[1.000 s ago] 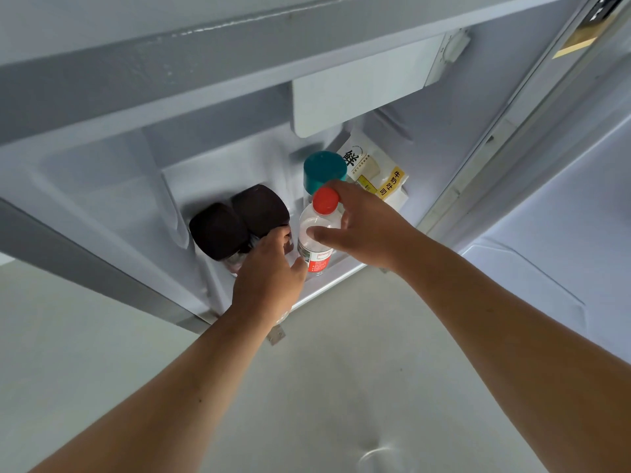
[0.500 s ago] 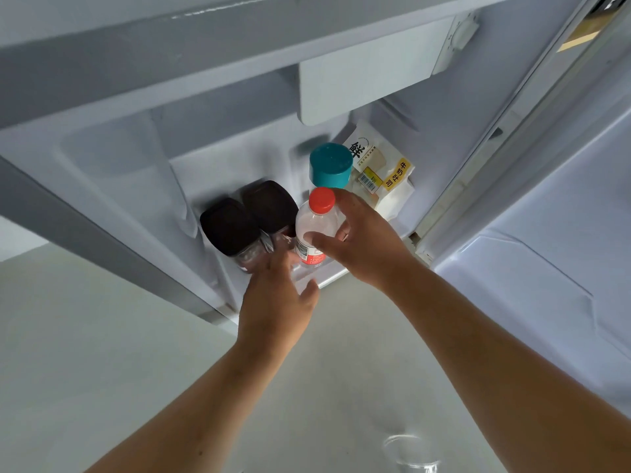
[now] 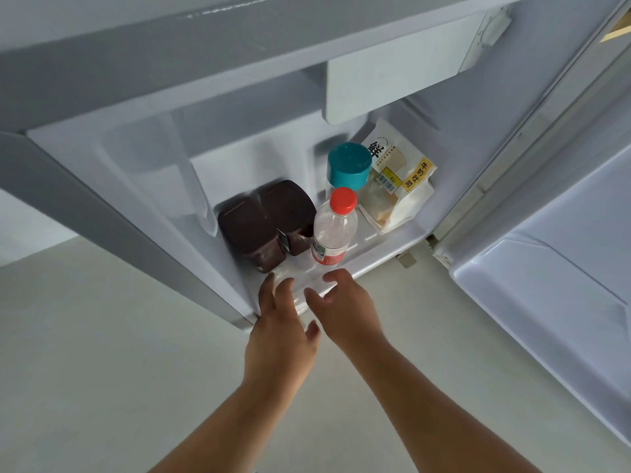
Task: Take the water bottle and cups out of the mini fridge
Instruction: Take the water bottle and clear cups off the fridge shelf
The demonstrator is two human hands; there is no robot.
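Note:
The water bottle, clear with a red cap and a red label, stands upright on the mini fridge floor near its front edge. A faint clear cup seems to stand at the front lip, just before the bottle. My left hand is on the cup's left with fingers spread. My right hand is on its right with thumb and fingers curled apart, just below the bottle and off it. I cannot tell whether either hand touches the cup.
Two dark brown lidded jars stand left of the bottle. A teal-capped container and a bagged bread packet sit behind it. The fridge door hangs open at the right. Pale floor lies below.
My right hand has let go of the water bottle and dropped to the fridge's front edge. My left hand has drawn back from beside the brown jars. The bottle stands free.

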